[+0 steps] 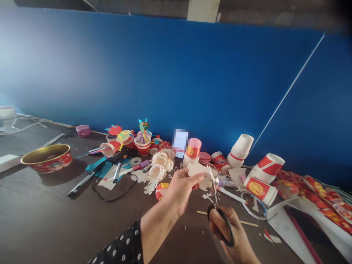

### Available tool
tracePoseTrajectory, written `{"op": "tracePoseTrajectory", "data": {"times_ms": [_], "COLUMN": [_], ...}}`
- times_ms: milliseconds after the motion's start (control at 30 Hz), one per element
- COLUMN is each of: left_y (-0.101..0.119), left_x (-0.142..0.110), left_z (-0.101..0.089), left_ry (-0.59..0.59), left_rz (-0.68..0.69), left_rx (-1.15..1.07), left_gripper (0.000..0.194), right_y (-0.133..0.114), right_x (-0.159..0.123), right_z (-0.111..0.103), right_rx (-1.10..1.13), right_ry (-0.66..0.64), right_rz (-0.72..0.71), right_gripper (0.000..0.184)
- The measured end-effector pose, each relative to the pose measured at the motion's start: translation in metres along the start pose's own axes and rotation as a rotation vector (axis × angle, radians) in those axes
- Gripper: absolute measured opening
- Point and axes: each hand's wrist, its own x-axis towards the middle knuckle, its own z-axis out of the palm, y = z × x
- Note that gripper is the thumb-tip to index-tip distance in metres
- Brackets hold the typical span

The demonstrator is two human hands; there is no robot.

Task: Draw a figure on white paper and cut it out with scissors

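My left hand [183, 189] pinches a piece of white paper [198, 171] between thumb and fingers, raised above the table. My right hand [232, 231] grips scissors [228, 229] by their black handles, fingers through the loops. The blades point up and lie against the right edge of the paper; how far they are apart is hard to make out. Below my hands a thin wooden stick [249, 223] lies on the table, partly behind the scissors. Small white scraps [207, 198] lie close by. A red and yellow cut piece [162, 190] is left of my left wrist.
A red and gold bowl [49, 161] stands at the left. Toward the blue wall [165, 73] are decorated paper cups [143, 145], ruffled cut cups [158, 170] and a lit phone screen [180, 143]. Stacked cups [240, 146] and a dark phone [313, 233] are at the right.
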Motion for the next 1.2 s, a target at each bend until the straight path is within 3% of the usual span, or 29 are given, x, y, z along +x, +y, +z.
{"op": "tracePoseTrajectory", "data": {"times_ms": [367, 633, 967, 1200], "left_y": [-0.006, -0.009, -0.015, -0.015], "left_x": [-0.016, -0.018, -0.022, -0.021], "left_z": [0.013, 0.017, 0.018, 0.018], "left_ry": [0.139, 0.154, 0.152, 0.133], "left_rz": [-0.075, -0.106, -0.108, -0.094], "left_rx": [-0.138, -0.187, -0.216, -0.238], "left_gripper": [0.016, 0.016, 0.019, 0.016], "right_y": [0.006, 0.006, -0.003, -0.003], "right_x": [-0.001, -0.001, -0.002, -0.004], "right_z": [0.003, 0.006, 0.014, 0.012], "right_rx": [0.076, 0.11, 0.08, 0.041], "right_ry": [0.038, -0.021, 0.065, 0.024], "right_rz": [-0.009, -0.01, 0.002, -0.006], "right_gripper": [0.042, 0.041, 0.044, 0.045]}}
